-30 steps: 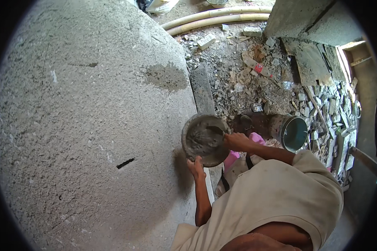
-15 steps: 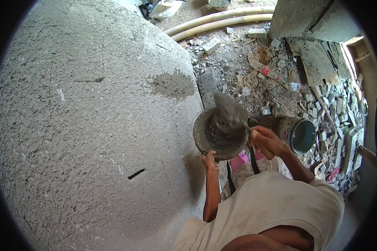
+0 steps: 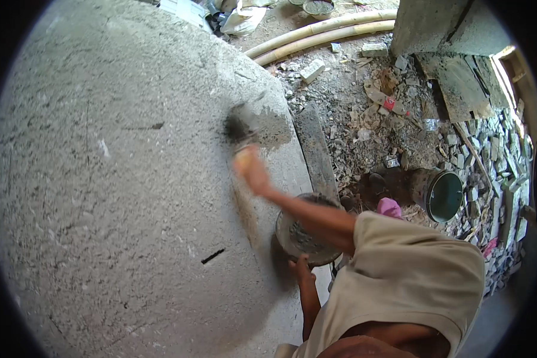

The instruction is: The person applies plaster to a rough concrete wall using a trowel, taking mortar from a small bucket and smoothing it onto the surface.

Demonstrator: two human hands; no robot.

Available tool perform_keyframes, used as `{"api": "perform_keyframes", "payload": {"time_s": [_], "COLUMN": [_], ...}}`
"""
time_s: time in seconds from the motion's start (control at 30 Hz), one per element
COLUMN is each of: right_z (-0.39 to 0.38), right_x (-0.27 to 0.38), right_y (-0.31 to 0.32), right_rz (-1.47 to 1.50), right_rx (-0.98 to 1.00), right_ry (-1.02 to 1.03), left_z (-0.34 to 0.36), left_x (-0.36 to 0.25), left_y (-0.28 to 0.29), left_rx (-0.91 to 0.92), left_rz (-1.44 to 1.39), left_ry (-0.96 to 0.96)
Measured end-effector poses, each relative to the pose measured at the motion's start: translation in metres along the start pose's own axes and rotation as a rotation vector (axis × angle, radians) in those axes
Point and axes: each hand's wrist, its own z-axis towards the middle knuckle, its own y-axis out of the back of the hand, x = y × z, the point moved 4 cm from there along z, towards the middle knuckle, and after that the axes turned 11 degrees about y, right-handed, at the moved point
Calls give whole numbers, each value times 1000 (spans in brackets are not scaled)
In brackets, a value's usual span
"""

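My right hand (image 3: 252, 171) is closed around the handle of a trowel (image 3: 241, 123), whose blade is smeared by motion. The blade is at the rough grey wall (image 3: 143, 197), beside the left part of a darker wet mortar patch (image 3: 275, 130). Below, my left hand (image 3: 303, 269) grips the rim of a round bowl (image 3: 286, 234) with grey mortar (image 3: 304, 237) inside. My right forearm crosses over the bowl and hides part of it.
A bucket (image 3: 445, 197) lies on its side at the right. Rubble and broken blocks (image 3: 501, 161) cover the ground, with a plastic bottle (image 3: 388, 102) among them. Two long bent poles (image 3: 325, 30) lie at the back. A board (image 3: 316, 149) runs along the wall's edge.
My right hand has swung the trowel from over the bowl leftward and up to the wall. The bowl in my left hand sits slightly lower in view.
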Motion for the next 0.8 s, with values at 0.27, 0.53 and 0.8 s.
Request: {"api": "perform_keyframes", "payload": {"time_s": [0.27,0.53,0.8], "right_z": [-75,-96,-81], "right_x": [170,-11,-48], "right_y": [142,318,321], "right_rz": [170,-1113,-736], "right_rx": [893,1112,1107], "right_ry": [182,-3,-247], "left_z": [-3,-49,-50], "left_x": [14,-32,-36], "left_y": [4,-63,-112], "left_rx": [110,93,290], "left_rz": [-257,-60,6], "left_ry": [-72,-195,-351]}}
